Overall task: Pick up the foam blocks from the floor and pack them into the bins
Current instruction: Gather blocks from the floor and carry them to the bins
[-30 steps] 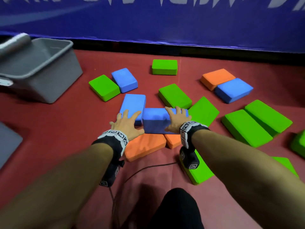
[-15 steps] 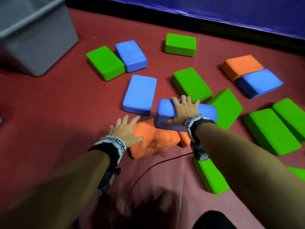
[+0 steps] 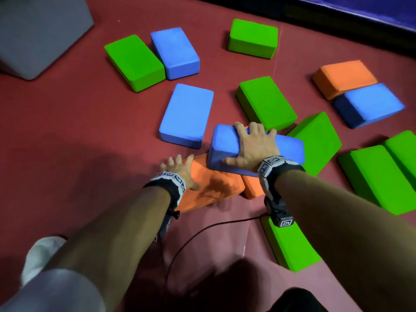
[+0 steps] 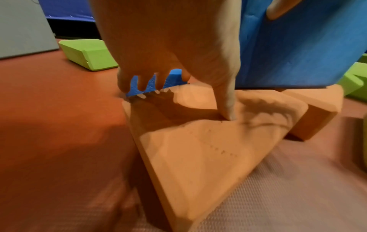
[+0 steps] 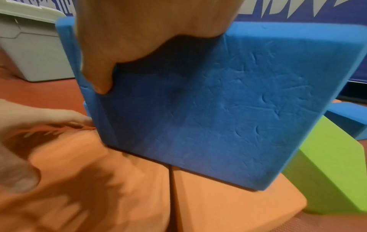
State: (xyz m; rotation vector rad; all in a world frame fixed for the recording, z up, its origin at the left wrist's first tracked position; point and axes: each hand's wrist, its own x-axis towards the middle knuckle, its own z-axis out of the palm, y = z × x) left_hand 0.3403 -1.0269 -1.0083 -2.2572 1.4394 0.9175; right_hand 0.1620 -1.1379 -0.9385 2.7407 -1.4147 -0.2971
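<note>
My right hand [image 3: 254, 147] grips a blue foam block [image 3: 290, 149], thumb on its near face and fingers over its far edge. In the right wrist view this blue block [image 5: 218, 109] is tilted up, its lower edge resting on two orange blocks. My left hand [image 3: 180, 170] lies with spread fingers on the left orange block [image 3: 216, 188]; its thumb [image 4: 228, 109] presses into the top of that block [image 4: 198, 149]. The second orange block [image 3: 252, 188] lies partly under the blue one. A grey bin [image 3: 33, 30] stands at the far left.
Several green, blue and orange blocks lie scattered over the red mat [image 3: 67, 131], the nearest being a flat blue block [image 3: 186, 113] and a green block [image 3: 290, 244] by my right wrist. A black cable [image 3: 202, 230] runs across the mat. A blue padded wall [image 3: 371, 7] closes the back.
My left hand has left the blue block and come down onto the left orange block. My right hand has kept its grip and tipped the blue block up. The camera has dipped closer.
</note>
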